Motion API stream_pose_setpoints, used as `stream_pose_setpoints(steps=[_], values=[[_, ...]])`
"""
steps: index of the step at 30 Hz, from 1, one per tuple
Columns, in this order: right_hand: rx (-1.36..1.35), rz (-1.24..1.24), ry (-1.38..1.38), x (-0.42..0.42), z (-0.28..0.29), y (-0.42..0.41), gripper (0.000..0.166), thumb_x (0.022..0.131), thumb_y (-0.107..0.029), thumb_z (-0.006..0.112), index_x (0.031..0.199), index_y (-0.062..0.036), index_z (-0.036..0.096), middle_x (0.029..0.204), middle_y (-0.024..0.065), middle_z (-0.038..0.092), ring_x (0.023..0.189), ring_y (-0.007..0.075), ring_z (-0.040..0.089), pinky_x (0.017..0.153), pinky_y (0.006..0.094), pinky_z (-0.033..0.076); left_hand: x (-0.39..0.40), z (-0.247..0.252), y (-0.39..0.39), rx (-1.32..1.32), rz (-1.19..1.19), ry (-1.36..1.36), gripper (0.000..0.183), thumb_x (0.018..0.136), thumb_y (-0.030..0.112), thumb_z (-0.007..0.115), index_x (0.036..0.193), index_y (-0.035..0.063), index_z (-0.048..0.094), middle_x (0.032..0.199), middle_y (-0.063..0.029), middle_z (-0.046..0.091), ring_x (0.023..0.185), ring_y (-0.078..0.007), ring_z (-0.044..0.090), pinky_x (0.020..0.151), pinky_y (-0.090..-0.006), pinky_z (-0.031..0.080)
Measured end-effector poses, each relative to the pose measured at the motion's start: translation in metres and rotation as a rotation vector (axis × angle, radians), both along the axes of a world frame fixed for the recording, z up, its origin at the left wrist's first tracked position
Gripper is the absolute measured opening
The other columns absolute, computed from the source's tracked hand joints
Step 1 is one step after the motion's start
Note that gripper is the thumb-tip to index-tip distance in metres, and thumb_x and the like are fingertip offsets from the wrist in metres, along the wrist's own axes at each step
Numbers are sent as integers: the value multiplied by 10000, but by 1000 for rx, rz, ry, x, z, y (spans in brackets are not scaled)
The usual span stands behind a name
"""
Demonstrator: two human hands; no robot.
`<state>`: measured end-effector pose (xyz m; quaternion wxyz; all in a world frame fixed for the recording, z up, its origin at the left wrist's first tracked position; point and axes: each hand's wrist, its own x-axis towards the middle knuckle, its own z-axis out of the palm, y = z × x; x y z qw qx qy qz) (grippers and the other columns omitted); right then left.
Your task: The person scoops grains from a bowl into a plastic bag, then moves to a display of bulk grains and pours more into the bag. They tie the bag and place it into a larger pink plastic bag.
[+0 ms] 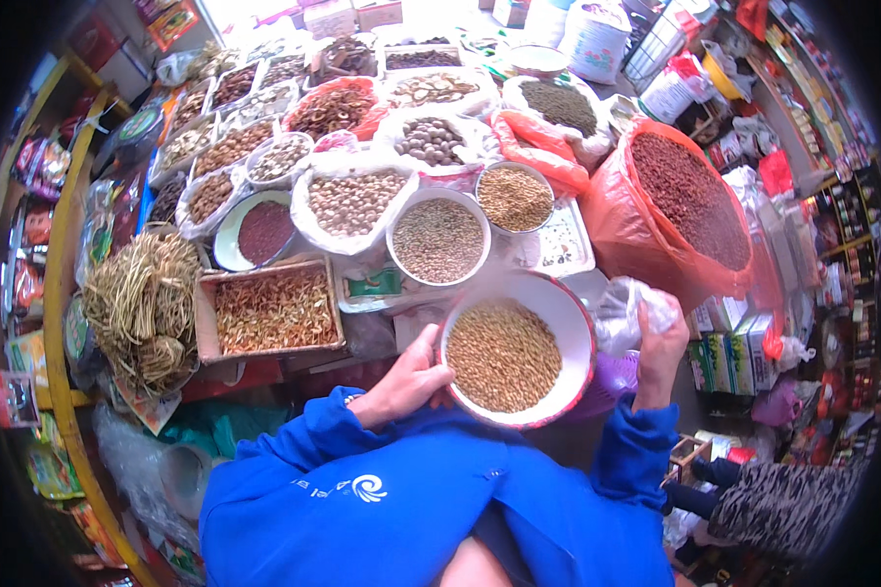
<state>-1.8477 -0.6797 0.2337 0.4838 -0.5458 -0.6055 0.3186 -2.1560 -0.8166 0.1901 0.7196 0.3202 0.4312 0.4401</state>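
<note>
My left hand [410, 378] grips the near left rim of a white enamel basin [569, 315] with a red edge, held close to my body. Light brown seeds [504, 356] lie heaped in it, towards its left side. To the basin's right, my right hand [662, 345] is closed around a crumpled clear plastic bag [620, 315]. What the bag contains, if anything, I cannot tell. Just beyond the basin stand a round white bowl of small pale grains [440, 241] and a smaller round container of golden-brown seeds [515, 197].
A tall red plastic bag of dark red dried spice [683, 194] stands at the right. Left are a cardboard box of dried flakes [275, 307] and a bundle of dried stalks [143, 308]. Stocked shelves [844, 242] line the right side. A person in patterned clothing [785, 506] is at lower right.
</note>
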Motion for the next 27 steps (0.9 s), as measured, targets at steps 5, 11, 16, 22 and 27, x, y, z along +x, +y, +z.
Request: stream_pose_setpoints(steps=[5, 11, 16, 22, 27], values=[[-75, -149, -180, 42, -15, -62, 176, 813, 29, 644, 983, -4, 614, 896, 23, 630, 823, 98, 584, 766, 250, 475, 30, -25, 7, -37, -166, -4, 566, 822, 24, 511, 1334, 26, 272, 830, -85, 573, 561, -118, 567, 456, -231, 441], [-162, -305, -8, 105, -33, -142, 152, 867, 11, 585, 1018, 17, 585, 946, 65, 620, 848, 135, 588, 793, 273, 479, 67, -14, 3, 9, -372, 124, 442, 833, 99, 507, 1236, 23, 343, 811, -68, 528, 624, -142, 560, 520, -273, 465], [-154, -324, 299, 165, -43, -184, 192, 887, -15, 596, 1078, -7, 573, 994, 57, 623, 893, 145, 593, 812, 280, 480, 111, -13, -22, -7, -381, 198, 459, 820, 124, 508, 1234, 21, 340, 836, -90, 557, 660, -152, 589, 555, -287, 483], [-120, -376, 232, 255, -56, -259, 169, 880, 3, 584, 1049, 9, 586, 976, 64, 622, 880, 143, 589, 815, 282, 479, 198, -23, -70, 8, -387, 224, 474, 821, 119, 506, 1251, 21, 334, 830, -83, 551, 622, -154, 580, 539, -282, 479], [-132, -452, -11, 333, -79, -339, 188, 838, -47, 640, 1017, 4, 614, 934, 44, 632, 858, 131, 587, 792, 283, 477, 278, -52, -133, 71, -281, 182, 456, 822, 110, 510, 1234, 11, 344, 912, -113, 547, 642, -155, 574, 524, -276, 479]])
